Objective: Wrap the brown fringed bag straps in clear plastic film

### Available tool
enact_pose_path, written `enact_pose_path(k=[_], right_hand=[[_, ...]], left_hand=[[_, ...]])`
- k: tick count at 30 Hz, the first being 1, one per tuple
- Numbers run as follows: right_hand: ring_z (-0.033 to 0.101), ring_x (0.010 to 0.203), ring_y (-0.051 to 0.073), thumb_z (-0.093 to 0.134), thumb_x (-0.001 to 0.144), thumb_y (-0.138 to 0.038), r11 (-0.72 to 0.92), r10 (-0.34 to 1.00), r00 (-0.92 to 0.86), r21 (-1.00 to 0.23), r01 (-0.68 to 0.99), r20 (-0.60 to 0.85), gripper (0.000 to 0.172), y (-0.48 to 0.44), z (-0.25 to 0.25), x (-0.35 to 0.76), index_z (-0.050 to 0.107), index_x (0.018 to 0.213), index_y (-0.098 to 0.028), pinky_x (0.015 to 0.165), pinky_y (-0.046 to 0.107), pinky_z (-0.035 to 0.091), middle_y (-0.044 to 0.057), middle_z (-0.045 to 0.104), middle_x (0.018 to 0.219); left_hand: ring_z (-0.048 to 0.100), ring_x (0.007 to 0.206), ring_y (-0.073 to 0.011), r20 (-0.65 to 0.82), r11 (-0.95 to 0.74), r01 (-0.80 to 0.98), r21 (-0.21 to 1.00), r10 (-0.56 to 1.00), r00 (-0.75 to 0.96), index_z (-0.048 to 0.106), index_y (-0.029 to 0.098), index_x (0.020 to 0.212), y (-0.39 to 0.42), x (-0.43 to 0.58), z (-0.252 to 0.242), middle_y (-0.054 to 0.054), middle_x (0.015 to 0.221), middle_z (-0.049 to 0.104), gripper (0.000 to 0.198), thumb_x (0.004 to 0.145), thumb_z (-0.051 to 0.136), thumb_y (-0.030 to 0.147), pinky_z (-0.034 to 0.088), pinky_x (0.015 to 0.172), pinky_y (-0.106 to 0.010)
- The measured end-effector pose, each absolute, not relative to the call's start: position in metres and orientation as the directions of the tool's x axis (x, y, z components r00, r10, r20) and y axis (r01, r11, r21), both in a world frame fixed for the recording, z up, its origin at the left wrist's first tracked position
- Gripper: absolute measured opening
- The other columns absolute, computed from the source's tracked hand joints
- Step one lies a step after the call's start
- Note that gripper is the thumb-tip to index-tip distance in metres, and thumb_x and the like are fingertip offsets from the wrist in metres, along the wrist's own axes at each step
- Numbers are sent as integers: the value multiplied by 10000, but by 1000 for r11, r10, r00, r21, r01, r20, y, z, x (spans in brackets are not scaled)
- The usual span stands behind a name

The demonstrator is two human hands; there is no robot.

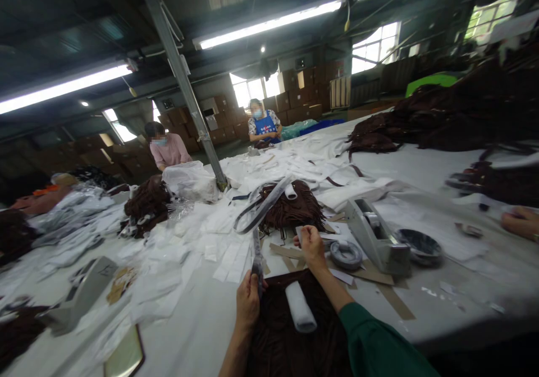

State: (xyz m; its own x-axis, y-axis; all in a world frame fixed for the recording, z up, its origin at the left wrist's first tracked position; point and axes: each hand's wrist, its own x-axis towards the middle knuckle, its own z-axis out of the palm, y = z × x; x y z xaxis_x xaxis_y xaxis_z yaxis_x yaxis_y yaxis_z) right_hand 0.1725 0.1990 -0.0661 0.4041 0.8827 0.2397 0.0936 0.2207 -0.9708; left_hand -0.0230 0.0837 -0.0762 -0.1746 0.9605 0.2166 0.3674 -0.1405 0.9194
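Observation:
My left hand is closed around a dark strap, part of which looks covered in pale film. The strap rises and loops over toward a brown fringed bag lying farther back. My right hand pinches a small white strip just in front of that bag. Below both hands, close to my body, lies another dark brown fringed piece, with a white roll on top. Beside my right hand are a roll of tape and a grey tape dispenser.
A dark round dish stands right of the dispenser, among cardboard strips. Another dispenser sits at left. Brown goods are piled at right. A co-worker's hand shows at the right edge; two people work across the table.

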Motion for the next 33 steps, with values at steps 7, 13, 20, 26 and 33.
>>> enact_pose_path(k=[7, 13, 20, 26, 33], right_hand=[[625, 635, 140, 607, 746, -545, 404, 887, 329, -889, -216, 323, 502, 195, 12, 191, 493, 1098, -206, 604, 252, 495, 17, 671, 812], [605, 603, 161, 512, 869, -484, 361, 931, -95, -926, 107, 352, 377, 141, 24, 163, 636, 1079, -197, 589, 272, 469, 43, 675, 795], [623, 824, 211, 370, 952, -318, 355, 935, -229, -739, 573, 272, 340, 105, -27, 109, 676, 866, -198, 781, 300, 431, 78, 670, 856], [640, 882, 210, 501, 850, -260, 289, 957, -154, -842, 455, 246, 239, 102, -37, 109, 690, 975, -186, 783, 275, 459, 67, 712, 941], [600, 571, 154, 482, 844, -359, 235, 972, -106, -920, 313, 212, 304, 106, -35, 110, 697, 772, -158, 562, 229, 443, 6, 671, 642]], left_hand=[[588, 626, -184, 185, -123, 304, 945, 965, -184, 605, 175, 763, 85, -25, -74, -52, 679, 657, 489, 886, 375, 589, 444, 652, -296], [623, 746, -200, 128, -108, 116, 987, 974, -187, 660, 136, 927, 87, -32, -70, -77, 810, 704, 545, 815, 485, 640, 454, 722, -296], [554, 583, -122, 28, -84, -235, 968, 973, -231, 648, 117, 789, 86, -38, -75, -30, 635, 636, 533, 749, 593, 645, 434, 626, -244], [547, 575, -105, 15, -89, -311, 946, 972, -235, 621, 137, 779, 87, -40, -80, -16, 665, 641, 494, 713, 650, 626, 438, 614, -232], [540, 578, -107, 13, -81, -282, 956, 972, -235, 614, 133, 754, 89, -40, -85, -2, 636, 623, 481, 722, 650, 612, 424, 595, -227]])
